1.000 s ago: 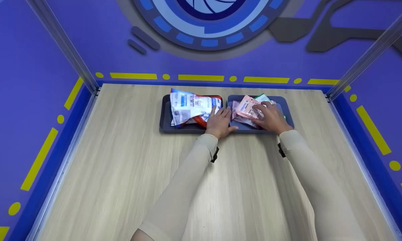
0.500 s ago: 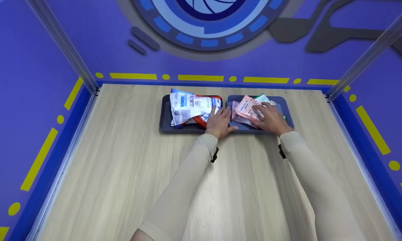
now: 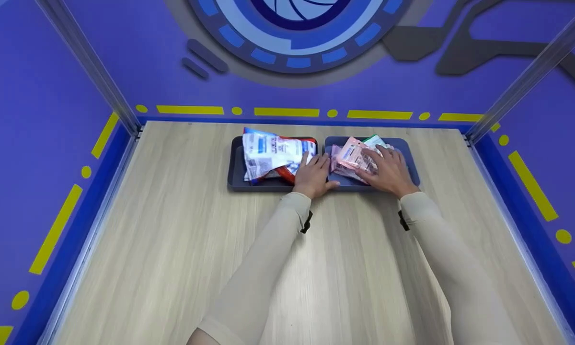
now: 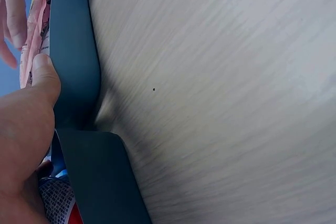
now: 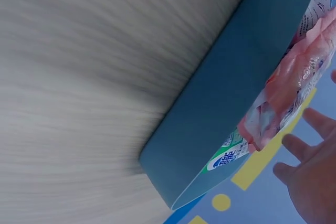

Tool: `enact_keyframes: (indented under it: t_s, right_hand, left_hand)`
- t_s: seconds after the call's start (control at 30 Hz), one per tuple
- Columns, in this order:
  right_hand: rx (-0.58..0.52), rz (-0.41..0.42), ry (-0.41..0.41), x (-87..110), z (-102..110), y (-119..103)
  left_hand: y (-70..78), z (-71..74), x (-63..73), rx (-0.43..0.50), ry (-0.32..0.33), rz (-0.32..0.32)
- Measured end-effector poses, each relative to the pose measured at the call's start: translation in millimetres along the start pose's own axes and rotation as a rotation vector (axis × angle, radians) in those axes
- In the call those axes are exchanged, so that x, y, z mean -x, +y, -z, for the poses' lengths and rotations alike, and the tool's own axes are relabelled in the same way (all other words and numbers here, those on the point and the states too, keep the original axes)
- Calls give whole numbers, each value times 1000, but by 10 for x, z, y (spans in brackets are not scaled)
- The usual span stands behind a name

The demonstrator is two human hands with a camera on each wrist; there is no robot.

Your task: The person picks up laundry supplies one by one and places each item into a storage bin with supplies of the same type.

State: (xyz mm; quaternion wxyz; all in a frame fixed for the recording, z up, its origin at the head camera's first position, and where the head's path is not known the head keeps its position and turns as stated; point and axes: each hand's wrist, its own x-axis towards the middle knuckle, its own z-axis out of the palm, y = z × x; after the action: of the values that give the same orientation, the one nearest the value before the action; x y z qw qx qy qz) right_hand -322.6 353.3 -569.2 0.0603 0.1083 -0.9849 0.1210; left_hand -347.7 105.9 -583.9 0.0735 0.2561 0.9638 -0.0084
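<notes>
Side by side stand two grey trays: the left tray (image 3: 235, 165) and the right tray (image 3: 410, 160). My left hand (image 3: 312, 176) rests across their neighbouring rims with extended fingers, its thumb over the right tray's edge in the left wrist view. Beneath its fingertips is the end of a white-and-blue plastic packet (image 3: 268, 153), lying on red packaging (image 3: 286, 173). Over the right tray, my right hand (image 3: 392, 172) spreads its fingers beside a pink packet (image 3: 352, 151). In the right wrist view those fingers (image 5: 299, 148) show a gap from the pink packet (image 5: 294, 82). A green-and-white packet (image 3: 374, 140) lies partly behind it.
Both trays sit near the back edge of a light wood-grain tabletop (image 3: 187, 230). A purple-blue back wall (image 3: 287, 96) rises close behind them, and similar panels with metal corner posts (image 3: 93, 64) enclose the sides.
My right hand has lifted its fingers away from the pink packet and shifted slightly right, fingers now more spread. My left hand and both trays have not moved.
</notes>
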Motion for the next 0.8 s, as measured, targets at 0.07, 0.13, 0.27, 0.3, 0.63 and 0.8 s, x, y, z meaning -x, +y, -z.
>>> enact_keyframes:
  t_s: [0.07,0.13,0.27,0.3,0.63,0.8]
  right_hand:
    - [15,-4,12,16,-7,5]
    - [25,-19,10,29,-15,8]
    - [29,-49,-17,54,-24,7]
    - [29,-54,-24,60,-27,6]
    - [47,-89,-61,166,-60,13]
    - [70,-78,-58,259,-88,32]
  left_hand:
    - [5,5,4,2,2,-2]
    - [7,4,5,5,6,-4]
    - [7,-4,5,14,12,-5]
    - [6,-7,4,17,12,-5]
    - [-9,-45,-35,25,18,-5]
    - [-2,-26,-4,22,19,-8]
